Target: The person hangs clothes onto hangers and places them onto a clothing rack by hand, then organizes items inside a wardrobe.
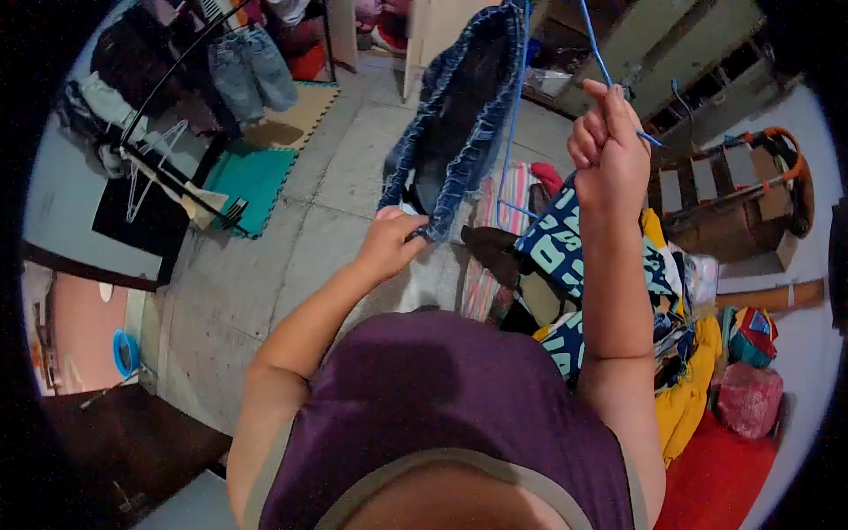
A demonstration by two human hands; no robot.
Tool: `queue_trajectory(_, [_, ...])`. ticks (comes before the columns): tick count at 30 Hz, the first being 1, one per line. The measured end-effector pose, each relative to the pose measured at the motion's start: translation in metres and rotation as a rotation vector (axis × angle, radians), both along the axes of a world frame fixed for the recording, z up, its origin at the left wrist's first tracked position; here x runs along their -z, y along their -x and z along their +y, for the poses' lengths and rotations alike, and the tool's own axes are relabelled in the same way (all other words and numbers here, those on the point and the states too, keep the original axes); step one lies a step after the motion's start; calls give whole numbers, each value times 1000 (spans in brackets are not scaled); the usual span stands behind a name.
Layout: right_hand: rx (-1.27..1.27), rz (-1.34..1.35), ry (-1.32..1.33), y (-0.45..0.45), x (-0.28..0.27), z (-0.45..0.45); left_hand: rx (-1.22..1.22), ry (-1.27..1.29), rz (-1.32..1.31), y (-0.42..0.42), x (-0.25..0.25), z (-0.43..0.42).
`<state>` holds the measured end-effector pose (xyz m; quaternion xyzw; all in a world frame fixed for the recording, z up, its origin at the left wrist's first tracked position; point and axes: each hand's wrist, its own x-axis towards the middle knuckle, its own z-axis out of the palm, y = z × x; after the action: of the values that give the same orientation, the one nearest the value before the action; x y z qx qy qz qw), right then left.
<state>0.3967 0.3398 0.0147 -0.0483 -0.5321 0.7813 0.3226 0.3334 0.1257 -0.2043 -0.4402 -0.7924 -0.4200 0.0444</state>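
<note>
My left hand [389, 245] is closed on the lower end of a dark blue denim garment [481, 115]. The garment stretches up and away from it, its pale frayed seams showing and its far end cut off by the top of the view. My right hand [612, 132] is raised and closed around a thin blue hanger [600, 53], which looks like bent wire or plastic. Another length of it runs down beside the denim, and its upper part is out of view. Below my right forearm lies a heap of clothes, with a navy and pale green patterned cloth [556, 231] on it.
A rack with hanging clothes [146, 66] and white hangers [155, 172] stands at the left. Foam mats [256, 181] lie on the grey floor [309, 238]. At the right are an orange-edged rack [733, 177], yellow cloth [693, 389] and a red surface [724, 477].
</note>
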Motion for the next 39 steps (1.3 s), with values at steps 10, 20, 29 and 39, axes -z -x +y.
queue_trajectory(10, [-138, -65, 179, 72, 26, -58, -101, -206, -343, 5, -30, -30])
queue_trajectory(20, [-255, -156, 274, 114, 51, -105, -231, -265, -378, 9, -25, -59])
queue_trajectory(29, [-357, -313, 281, 146, 71, -120, -361, -218, -464, 9, -27, -72])
queue_trajectory(39, [-767, -358, -56, 184, 72, -118, -330, -73, -169, 34, 6, -55])
